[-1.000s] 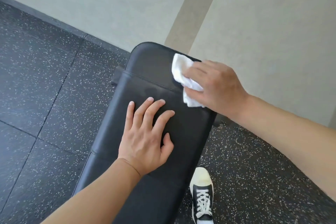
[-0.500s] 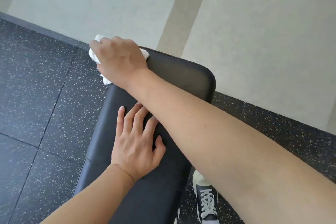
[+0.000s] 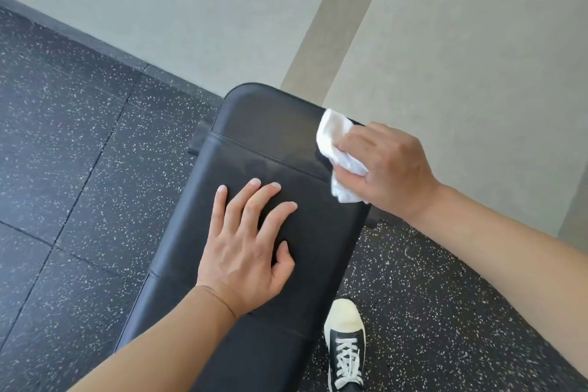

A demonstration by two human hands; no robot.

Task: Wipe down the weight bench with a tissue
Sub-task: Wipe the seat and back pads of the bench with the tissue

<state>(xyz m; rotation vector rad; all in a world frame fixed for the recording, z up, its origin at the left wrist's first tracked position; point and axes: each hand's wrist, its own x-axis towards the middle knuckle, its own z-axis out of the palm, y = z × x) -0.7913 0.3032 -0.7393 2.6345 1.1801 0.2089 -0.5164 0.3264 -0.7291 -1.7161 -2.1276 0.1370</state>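
Two hands are being kept on the weight bench (image 3: 254, 149). A crumpled white tissue (image 3: 339, 153) is being gripped by the right hand (image 3: 389, 165) and pressed against the pad's far right edge. The left hand (image 3: 246, 248) is being laid flat on the black pad nearer the person, fingers spread and straight, nothing held. A black-and-white sneaker (image 3: 346, 347) is being planted on the speckled floor (image 3: 70, 169) below the right hand.
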